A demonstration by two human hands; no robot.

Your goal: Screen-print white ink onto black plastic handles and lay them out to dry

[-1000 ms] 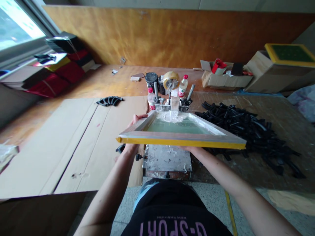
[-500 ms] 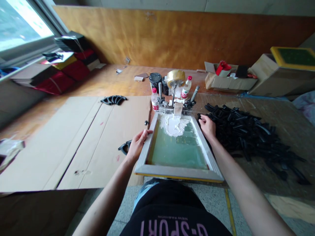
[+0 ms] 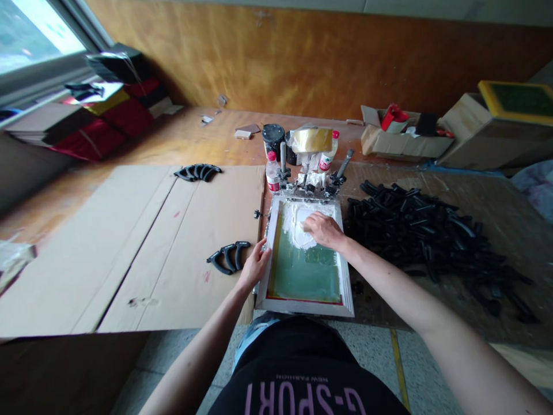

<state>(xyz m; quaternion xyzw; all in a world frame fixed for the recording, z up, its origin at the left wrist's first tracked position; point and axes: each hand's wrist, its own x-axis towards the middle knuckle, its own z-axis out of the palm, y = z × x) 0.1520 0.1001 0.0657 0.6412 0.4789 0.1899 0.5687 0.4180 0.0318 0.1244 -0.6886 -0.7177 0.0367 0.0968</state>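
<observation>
A silk-screen printing frame (image 3: 304, 306) lies flat in front of me, with green mesh and white ink (image 3: 290, 219) smeared over its far part. My right hand (image 3: 325, 230) is closed over the ink, its fingers around a squeegee (image 3: 306, 226) that is mostly hidden. At the frame's left edge, my left hand (image 3: 256, 263) grips the rim; some of its fingers are out of sight. Just left of that hand, black curved pieces (image 3: 228, 257) lie side by side on cardboard. The frame's far end meets a metal hinge clamp (image 3: 309, 193).
A heap of black curved pieces (image 3: 423, 230) spreads on the right. Another row of black pieces (image 3: 197, 172) lies on the cardboard (image 3: 173, 248). Behind the clamp stand a bottle (image 3: 272, 173), a dark tub (image 3: 273, 140) and a tape roll (image 3: 311, 140). An open carton (image 3: 401, 141) sits at back right.
The screen frame has come down from a raised tilt to flat. My right hand has moved from its right side onto the inked mesh and taken the squeegee. My left hand has moved down along the rim.
</observation>
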